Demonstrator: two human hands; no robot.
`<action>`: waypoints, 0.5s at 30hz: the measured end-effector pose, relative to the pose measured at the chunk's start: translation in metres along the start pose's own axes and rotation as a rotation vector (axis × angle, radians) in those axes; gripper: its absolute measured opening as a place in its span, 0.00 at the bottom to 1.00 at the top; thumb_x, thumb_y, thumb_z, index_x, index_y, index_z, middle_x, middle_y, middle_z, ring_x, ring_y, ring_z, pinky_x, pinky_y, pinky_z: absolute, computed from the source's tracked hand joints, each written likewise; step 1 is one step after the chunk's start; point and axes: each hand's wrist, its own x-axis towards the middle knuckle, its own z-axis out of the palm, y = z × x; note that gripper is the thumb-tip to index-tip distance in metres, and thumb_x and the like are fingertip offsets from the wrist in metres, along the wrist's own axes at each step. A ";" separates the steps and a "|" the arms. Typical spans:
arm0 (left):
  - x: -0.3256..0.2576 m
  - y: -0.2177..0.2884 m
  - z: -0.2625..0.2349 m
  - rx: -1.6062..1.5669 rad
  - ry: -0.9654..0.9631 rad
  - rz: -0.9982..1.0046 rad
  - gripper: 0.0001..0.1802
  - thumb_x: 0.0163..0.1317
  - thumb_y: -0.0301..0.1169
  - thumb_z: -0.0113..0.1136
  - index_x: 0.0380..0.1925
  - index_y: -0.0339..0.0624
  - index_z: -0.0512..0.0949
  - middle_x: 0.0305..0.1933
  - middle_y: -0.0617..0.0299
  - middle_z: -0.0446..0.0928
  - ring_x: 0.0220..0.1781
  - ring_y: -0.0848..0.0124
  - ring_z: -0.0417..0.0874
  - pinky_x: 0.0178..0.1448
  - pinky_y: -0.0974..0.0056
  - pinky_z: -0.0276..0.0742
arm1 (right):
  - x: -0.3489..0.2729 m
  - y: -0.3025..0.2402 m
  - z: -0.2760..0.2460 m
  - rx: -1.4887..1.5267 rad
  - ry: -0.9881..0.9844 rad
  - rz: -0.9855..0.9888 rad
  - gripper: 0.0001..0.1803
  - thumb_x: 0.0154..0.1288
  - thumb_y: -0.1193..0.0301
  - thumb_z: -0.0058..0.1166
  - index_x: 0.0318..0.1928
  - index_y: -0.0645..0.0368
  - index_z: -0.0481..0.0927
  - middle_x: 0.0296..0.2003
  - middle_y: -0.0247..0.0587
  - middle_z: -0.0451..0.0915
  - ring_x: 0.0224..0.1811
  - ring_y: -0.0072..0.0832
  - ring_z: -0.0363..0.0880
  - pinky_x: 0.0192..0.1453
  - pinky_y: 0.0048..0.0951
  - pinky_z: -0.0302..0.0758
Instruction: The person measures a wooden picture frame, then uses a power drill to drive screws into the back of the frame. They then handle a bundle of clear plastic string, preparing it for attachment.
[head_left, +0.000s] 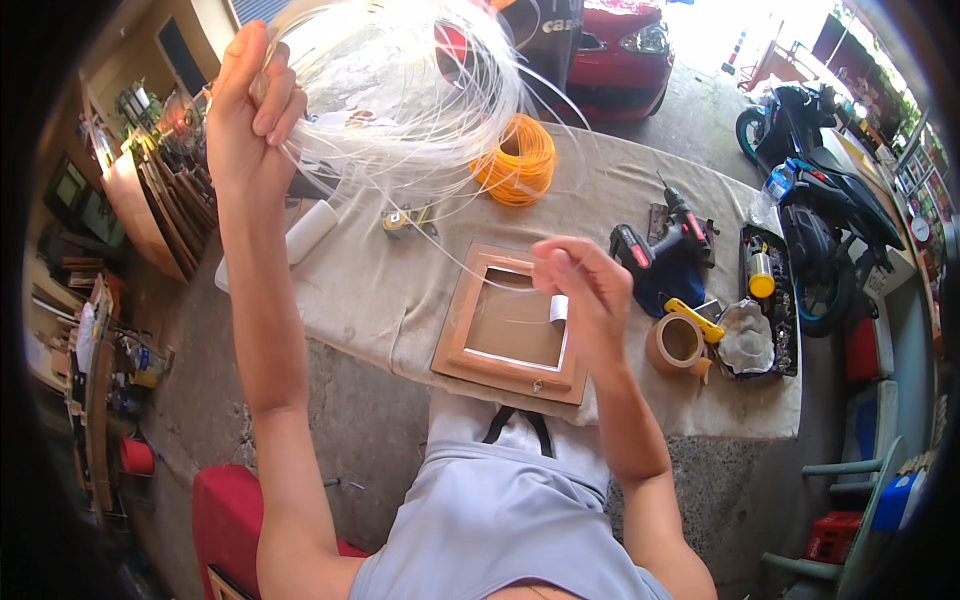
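My left hand is raised at the upper left, closed around one side of a large loose coil of clear plastic line. The coil spreads to the right above the table, and a strand hangs from it toward my right hand. Thumb and fingers of my right hand are pinched together on that strand. Below this hand a wooden picture frame lies flat on a brown board, with a small white label at its inner edge. Beyond it sits a coil of orange line, partly behind the clear strands.
A beige cloth covers the table. On it lie a tape measure, white roll, cordless drill, tape roll, yellow utility knife and black hardware tray. A motorcycle and red car stand beyond.
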 end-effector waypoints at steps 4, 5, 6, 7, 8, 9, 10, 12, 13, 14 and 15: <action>-0.003 0.002 -0.006 0.061 0.054 -0.048 0.11 0.68 0.31 0.53 0.48 0.40 0.74 0.26 0.69 0.68 0.13 0.87 0.54 0.14 0.78 0.47 | -0.001 -0.017 -0.031 0.230 0.016 0.077 0.10 0.70 0.72 0.50 0.42 0.69 0.78 0.21 0.27 0.69 0.22 0.12 0.63 0.25 0.18 0.59; -0.005 0.002 -0.004 0.110 0.086 -0.069 0.13 0.68 0.31 0.54 0.50 0.40 0.74 0.25 0.71 0.67 0.13 0.87 0.53 0.14 0.78 0.46 | -0.001 -0.021 -0.041 0.300 0.019 0.074 0.10 0.70 0.72 0.51 0.42 0.69 0.78 0.20 0.26 0.68 0.20 0.11 0.60 0.24 0.18 0.57; -0.006 0.003 -0.003 0.164 0.123 -0.090 0.14 0.68 0.31 0.54 0.52 0.39 0.74 0.24 0.73 0.66 0.14 0.87 0.52 0.14 0.78 0.46 | 0.001 -0.022 -0.051 0.291 0.043 0.064 0.11 0.70 0.71 0.51 0.41 0.69 0.78 0.19 0.25 0.66 0.19 0.10 0.58 0.23 0.18 0.54; -0.006 0.005 -0.008 0.220 0.063 -0.114 0.15 0.68 0.30 0.54 0.53 0.39 0.73 0.23 0.74 0.66 0.14 0.87 0.52 0.14 0.78 0.46 | 0.003 -0.023 -0.063 0.283 0.067 0.054 0.11 0.70 0.70 0.51 0.41 0.69 0.78 0.18 0.24 0.65 0.18 0.10 0.56 0.22 0.19 0.52; -0.005 0.009 -0.014 0.279 0.004 -0.135 0.16 0.67 0.30 0.55 0.54 0.39 0.73 0.23 0.74 0.65 0.14 0.88 0.52 0.15 0.78 0.45 | 0.006 -0.025 -0.074 0.277 0.089 0.044 0.12 0.70 0.69 0.52 0.41 0.68 0.78 0.18 0.23 0.64 0.17 0.09 0.54 0.21 0.19 0.50; -0.004 0.010 -0.019 0.331 -0.057 -0.157 0.17 0.67 0.30 0.55 0.55 0.38 0.73 0.22 0.75 0.64 0.14 0.88 0.52 0.15 0.78 0.45 | 0.007 -0.029 -0.084 0.250 0.113 0.031 0.12 0.70 0.69 0.53 0.40 0.68 0.78 0.17 0.23 0.64 0.17 0.09 0.53 0.20 0.19 0.49; -0.004 0.011 -0.018 0.340 -0.028 -0.188 0.18 0.66 0.29 0.55 0.55 0.38 0.73 0.19 0.77 0.63 0.14 0.88 0.52 0.15 0.78 0.45 | 0.009 -0.035 -0.094 0.223 0.137 0.018 0.12 0.69 0.69 0.54 0.40 0.68 0.78 0.17 0.23 0.64 0.17 0.09 0.53 0.20 0.19 0.48; -0.006 0.012 -0.018 0.414 -0.082 -0.234 0.17 0.66 0.28 0.56 0.54 0.38 0.73 0.18 0.78 0.61 0.13 0.89 0.51 0.15 0.78 0.44 | 0.012 -0.044 -0.107 0.133 0.181 -0.005 0.11 0.68 0.69 0.56 0.39 0.67 0.79 0.17 0.23 0.65 0.16 0.08 0.52 0.19 0.19 0.47; -0.006 0.012 -0.017 0.451 -0.108 -0.257 0.17 0.66 0.28 0.56 0.54 0.38 0.74 0.17 0.78 0.61 0.13 0.89 0.51 0.15 0.78 0.44 | 0.014 -0.049 -0.110 0.066 0.201 -0.016 0.11 0.68 0.69 0.56 0.38 0.67 0.79 0.17 0.23 0.65 0.16 0.08 0.52 0.19 0.19 0.47; -0.008 0.012 -0.017 0.486 -0.140 -0.275 0.15 0.66 0.28 0.57 0.52 0.38 0.76 0.15 0.79 0.60 0.12 0.89 0.52 0.16 0.78 0.43 | 0.015 -0.054 -0.113 0.001 0.220 -0.024 0.11 0.67 0.69 0.57 0.37 0.66 0.80 0.18 0.23 0.66 0.16 0.08 0.53 0.19 0.18 0.46; -0.008 0.012 -0.016 0.535 -0.167 -0.286 0.16 0.66 0.29 0.56 0.52 0.38 0.75 0.16 0.79 0.61 0.12 0.89 0.52 0.15 0.78 0.43 | 0.017 -0.058 -0.117 -0.069 0.256 -0.045 0.10 0.67 0.69 0.58 0.37 0.66 0.80 0.18 0.23 0.67 0.16 0.09 0.53 0.19 0.18 0.47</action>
